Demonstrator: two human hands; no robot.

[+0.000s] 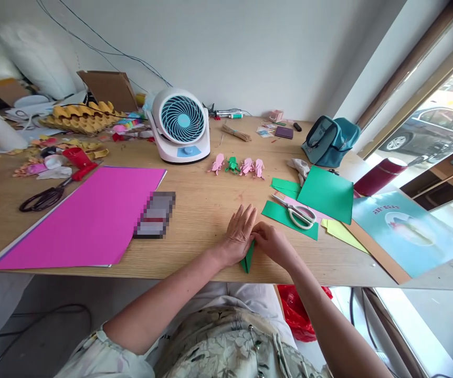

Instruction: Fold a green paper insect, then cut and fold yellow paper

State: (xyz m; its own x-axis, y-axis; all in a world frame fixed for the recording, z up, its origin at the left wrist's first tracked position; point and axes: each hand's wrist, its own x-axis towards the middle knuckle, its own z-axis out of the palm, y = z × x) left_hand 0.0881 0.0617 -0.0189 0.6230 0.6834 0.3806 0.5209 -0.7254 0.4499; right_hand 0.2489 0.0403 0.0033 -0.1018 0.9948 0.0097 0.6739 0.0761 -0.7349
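Left hand (239, 232) fingers flat, right hand (272, 242) pinching green paper (247, 257), no legible writing

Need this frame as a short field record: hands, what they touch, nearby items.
left hand: left hand pressed flat on the folded green paper piece
right hand: right hand pinching the same piece; how its grip closes is hidden
surface: light wooden table
nearby right: white-handled scissors lying on green paper sheets
behind: row of small pink and green folded paper figures, white desk fan
left: large magenta paper sheet
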